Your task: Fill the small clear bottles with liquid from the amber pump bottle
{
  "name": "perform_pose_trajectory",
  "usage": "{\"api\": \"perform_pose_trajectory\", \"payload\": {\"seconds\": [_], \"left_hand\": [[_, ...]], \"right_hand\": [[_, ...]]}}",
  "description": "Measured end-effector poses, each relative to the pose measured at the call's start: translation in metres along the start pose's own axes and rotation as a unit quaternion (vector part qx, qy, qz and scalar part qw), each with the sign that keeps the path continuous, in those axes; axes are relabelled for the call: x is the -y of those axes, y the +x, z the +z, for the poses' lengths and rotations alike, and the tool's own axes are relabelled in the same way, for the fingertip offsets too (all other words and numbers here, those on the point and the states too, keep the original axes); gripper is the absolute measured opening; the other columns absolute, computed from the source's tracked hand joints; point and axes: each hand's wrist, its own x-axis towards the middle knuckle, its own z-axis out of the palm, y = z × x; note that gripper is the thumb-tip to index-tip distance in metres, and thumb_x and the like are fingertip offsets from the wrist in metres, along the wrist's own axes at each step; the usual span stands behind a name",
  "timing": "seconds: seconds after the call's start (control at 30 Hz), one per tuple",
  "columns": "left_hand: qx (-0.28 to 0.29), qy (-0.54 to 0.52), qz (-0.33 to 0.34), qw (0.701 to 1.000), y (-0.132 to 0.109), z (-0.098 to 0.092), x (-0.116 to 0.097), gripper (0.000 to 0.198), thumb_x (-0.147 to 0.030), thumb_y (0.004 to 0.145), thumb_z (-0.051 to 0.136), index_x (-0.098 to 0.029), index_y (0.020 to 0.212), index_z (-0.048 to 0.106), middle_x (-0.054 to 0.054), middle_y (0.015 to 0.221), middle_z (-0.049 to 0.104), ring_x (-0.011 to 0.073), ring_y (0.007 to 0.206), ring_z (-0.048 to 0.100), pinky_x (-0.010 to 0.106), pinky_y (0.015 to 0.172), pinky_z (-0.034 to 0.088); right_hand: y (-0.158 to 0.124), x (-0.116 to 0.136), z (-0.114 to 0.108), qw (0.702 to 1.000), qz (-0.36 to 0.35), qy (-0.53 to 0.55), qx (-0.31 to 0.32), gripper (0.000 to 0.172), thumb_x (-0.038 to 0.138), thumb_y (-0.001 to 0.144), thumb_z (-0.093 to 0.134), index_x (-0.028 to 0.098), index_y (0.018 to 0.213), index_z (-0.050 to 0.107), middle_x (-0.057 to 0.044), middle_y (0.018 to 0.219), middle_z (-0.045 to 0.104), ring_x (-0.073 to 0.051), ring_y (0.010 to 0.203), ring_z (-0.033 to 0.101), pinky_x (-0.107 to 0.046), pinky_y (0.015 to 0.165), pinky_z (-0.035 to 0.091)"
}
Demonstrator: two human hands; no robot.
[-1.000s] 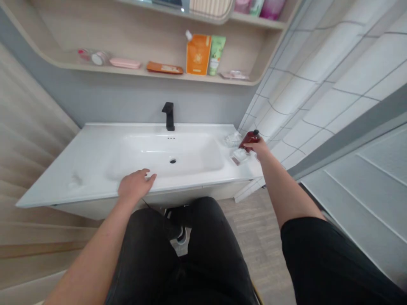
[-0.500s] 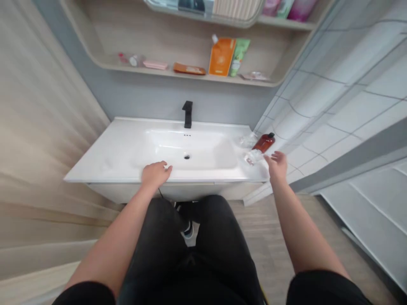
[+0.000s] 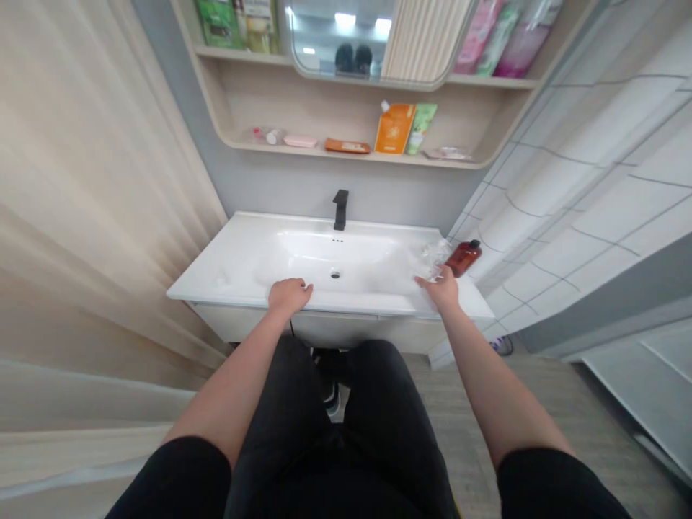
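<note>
My left hand (image 3: 289, 296) is at the front rim of the white sink (image 3: 259, 249), fingers curled under with the thumb to the right. Whatever it may hold is hidden. On the counter's right side, my right hand (image 3: 442, 290) has its thumb spread to the left, fingers apart, at the near edge of some crumpled clear plastic (image 3: 434, 254). I cannot make out its exact kind. Right beside those fingers is a reddish-brown bottle (image 3: 463, 258) with a black cap, tilted or lying against the tiled wall.
A black faucet (image 3: 340, 210) rises behind the basin. Above, a shelf (image 3: 303, 153) holds an orange pouch (image 3: 395, 128), a green tube (image 3: 420, 128) and a pink case (image 3: 300, 141). A mirror (image 3: 340, 36) hangs higher. A beige curtain (image 3: 108, 216) is at left.
My right hand has moved left, from beside the bottle to the clear plastic. My left hand stays at the sink's front rim. The view has tilted up, showing more shelf and mirror.
</note>
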Motion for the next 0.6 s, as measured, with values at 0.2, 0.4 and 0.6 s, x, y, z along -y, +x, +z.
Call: {"api": "perform_pose_trajectory", "payload": {"seconds": [0.2,0.4,0.6], "left_hand": [[-0.006,-0.001,-0.003,1.0,0.001,0.001,0.001,0.058,-0.06,0.106,0.044,-0.025,0.124,0.087,0.015,0.127,0.084,0.036,0.12,0.078,0.044,0.102,0.056],[-0.005,0.006,-0.005,1.0,0.001,0.001,0.0,0.056,-0.059,0.107,0.045,-0.027,0.124,0.087,0.014,0.126,0.085,0.0342,0.119,0.078,0.042,0.101,0.057],[-0.011,0.005,-0.011,1.0,0.001,0.001,0.0,0.054,-0.058,0.107,0.046,-0.026,0.123,0.087,0.014,0.125,0.085,0.0355,0.119,0.078,0.045,0.103,0.056]], "right_hand": [[-0.02,0.066,0.08,0.987,-0.052,0.087,0.128,0.085,0.066,0.058,0.095,0.027,0.126,0.062,-0.007,0.121,0.075,-0.029,0.103,0.072,-0.045,0.093,0.063],[-0.051,0.118,0.156,0.961,-0.034,0.161,0.22,0.08,0.054,0.052,0.098,0.028,0.117,0.059,-0.005,0.117,0.073,-0.029,0.099,0.072,-0.042,0.083,0.064],[-0.06,0.12,0.193,0.956,-0.053,0.145,0.249,0.074,0.049,0.053,0.098,0.029,0.114,0.061,-0.001,0.106,0.074,-0.029,0.097,0.072,-0.045,0.09,0.062]]}}
